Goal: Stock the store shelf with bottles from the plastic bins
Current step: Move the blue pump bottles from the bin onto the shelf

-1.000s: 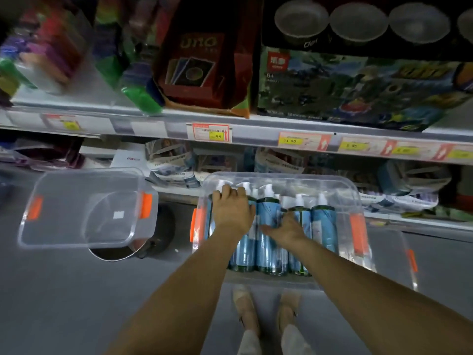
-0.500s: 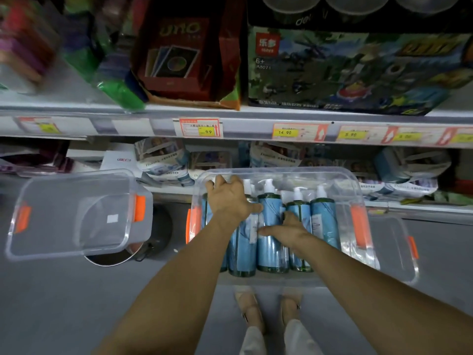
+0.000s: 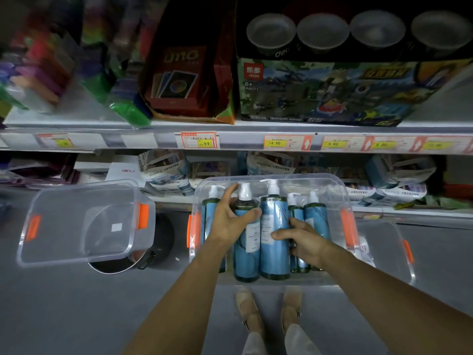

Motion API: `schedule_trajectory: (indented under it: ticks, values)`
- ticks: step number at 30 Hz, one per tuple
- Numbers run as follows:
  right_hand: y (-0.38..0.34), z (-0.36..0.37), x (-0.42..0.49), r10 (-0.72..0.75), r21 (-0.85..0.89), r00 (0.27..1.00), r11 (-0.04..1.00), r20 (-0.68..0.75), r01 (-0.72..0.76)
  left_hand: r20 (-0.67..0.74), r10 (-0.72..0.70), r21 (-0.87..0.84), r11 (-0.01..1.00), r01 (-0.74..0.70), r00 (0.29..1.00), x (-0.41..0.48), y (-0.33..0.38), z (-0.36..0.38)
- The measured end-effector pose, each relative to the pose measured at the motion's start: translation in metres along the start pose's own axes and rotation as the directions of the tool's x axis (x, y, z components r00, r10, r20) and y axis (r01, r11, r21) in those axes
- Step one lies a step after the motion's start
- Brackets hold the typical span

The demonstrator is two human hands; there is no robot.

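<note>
Dim store aisle, grey floor [image 3: 64,303] underfoot, face to face with a two-level shelf [image 3: 256,129].

At the left hand [image 3: 229,224]: a grasp round the shoulder of the second bottle [image 3: 243,260] from the bin's left wall, thumb across its front, fingers behind it near the pump. At the right hand [image 3: 307,242]: thumb laid on the label of the tall bottle [image 3: 275,254] just beside, fingers curled over the narrower bottles [image 3: 316,219] nearer the right wall. Real grip or mere rest, impossible to tell.

Five blue pump bottles in all, side by side inside the clear bin [image 3: 332,180], white pump heads toward its far edge, orange latches on both end walls.

Left of that bin and apart from it, a second clear bin [image 3: 64,201] of the same kind, with a dark round object [image 3: 158,242] under its near right corner, kind unclear. At the right wall, lower down, another clear piece [image 3: 384,242] with an orange latch, bin or lid unclear. Below the near edge, two beige shoes [image 3: 247,311].

Beyond the far edge, on the lower shelf level, pale wrapped packs [image 3: 163,170]. Along the upper level's front edge, a run of price tags [image 3: 198,140]. Above those, a red UNO card box [image 3: 179,80], a building-block toy box [image 3: 320,93] to its right, a black carton [image 3: 322,32] of clear round tubs on top, and blurred bright packets [image 3: 38,73] toward the left end.
</note>
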State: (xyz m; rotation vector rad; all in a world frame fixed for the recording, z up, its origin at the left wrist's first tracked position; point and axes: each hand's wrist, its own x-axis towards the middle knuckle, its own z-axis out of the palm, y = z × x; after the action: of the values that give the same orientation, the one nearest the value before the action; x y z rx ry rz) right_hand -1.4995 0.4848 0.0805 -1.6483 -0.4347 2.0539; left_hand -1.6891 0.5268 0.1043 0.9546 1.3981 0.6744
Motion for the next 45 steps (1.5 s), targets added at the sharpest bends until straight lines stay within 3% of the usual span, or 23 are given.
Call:
schedule_trajectory:
  ticks: [9, 13, 27, 34, 40, 45]
  values:
    - [-0.057, 0.018, -0.061, -0.091, 0.003, 0.986, 0.996, 0.137, 0.091, -0.136, -0.164, -0.36, 0.927, 0.106, 0.977, -0.038, 0.063, -0.003]
    - [-0.083, 0.036, -0.093, -0.164, -0.025, 0.962, 0.985, 0.219, 0.174, -0.134, -0.19, -0.426, 0.897, 0.117, 0.973, -0.056, 0.098, -0.013]
    - [-0.161, 0.077, -0.194, -0.398, -0.136, 0.853, 0.876, 0.338, 0.463, -0.183, 0.079, -0.444, 0.882, -0.154, 0.98, -0.12, 0.219, -0.031]
    - [-0.198, 0.08, -0.231, -0.512, -0.166, 0.756, 0.772, 0.408, 0.613, -0.229, 0.193, -0.409, 0.87, -0.274, 0.954, -0.144, 0.269, -0.033]
    - [-0.237, 0.091, -0.263, -0.648, -0.203, 0.68, 0.655, 0.343, 0.727, -0.254, 0.297, -0.392, 0.838, -0.379, 0.92, -0.162, 0.313, -0.024]
    - [-0.275, 0.098, -0.29, -0.719, -0.192, 0.633, 0.604, 0.287, 0.774, -0.245, 0.294, -0.394, 0.841, -0.372, 0.924, -0.164, 0.352, -0.019]
